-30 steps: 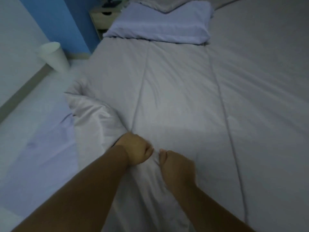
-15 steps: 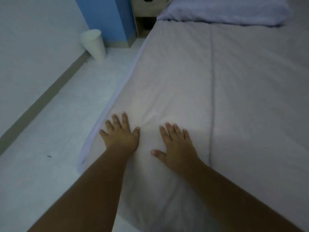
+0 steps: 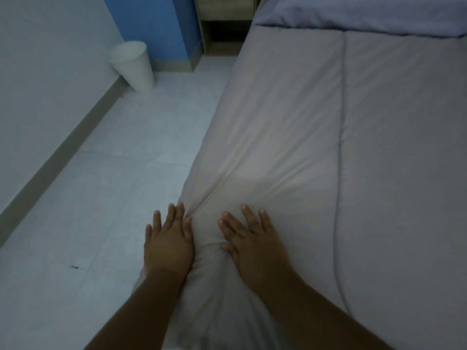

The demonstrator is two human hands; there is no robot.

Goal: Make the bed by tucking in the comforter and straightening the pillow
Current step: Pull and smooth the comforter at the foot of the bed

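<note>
We grip nothing: our left hand (image 3: 168, 246) presses straight-fingered against the near left edge of the comforter (image 3: 278, 122), our right hand (image 3: 255, 246) lies flat on top, cloth bunched between them. The comforter spreads to the pillow (image 3: 353, 13) at the far end. Soft, light and puffy, we judge; best taken along that left edge for tucking.

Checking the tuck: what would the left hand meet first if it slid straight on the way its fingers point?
The left hand would likely meet the comforter first, at the bunched fold just ahead of it, though depth is unclear.
</note>
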